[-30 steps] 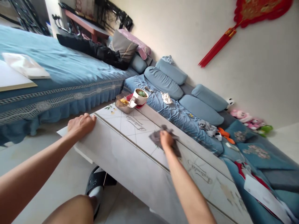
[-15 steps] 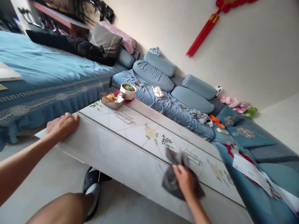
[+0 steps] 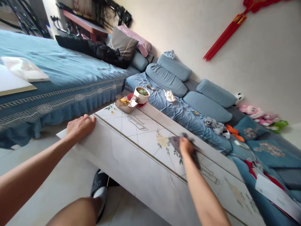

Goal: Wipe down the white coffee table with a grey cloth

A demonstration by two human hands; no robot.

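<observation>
1. Gripping a crumpled dark grey cloth [image 3: 176, 141], the right hand [image 3: 187, 147] has its fingers curled together and clamped on the fabric. The cloth sits about midway along a white marble-patterned tabletop [image 3: 131, 163], beside a printed yellow flower.
2. Resting open on the tabletop's near edge, the left hand [image 3: 81, 127] holds nothing, its fingers lying close together.
3. Standing beyond the left hand's fingertips, at the tabletop's far end, are a white bowl of greens [image 3: 142, 95] and a clear plastic tray of food scraps [image 3: 124, 104].
4. Lying just past the right hand is a rumpled blue sofa cover [image 3: 181, 114].
5. Judging progress is hard: wiped and unwiped stretches cannot be told apart here, and the bowl and tray stand on the tabletop.
</observation>
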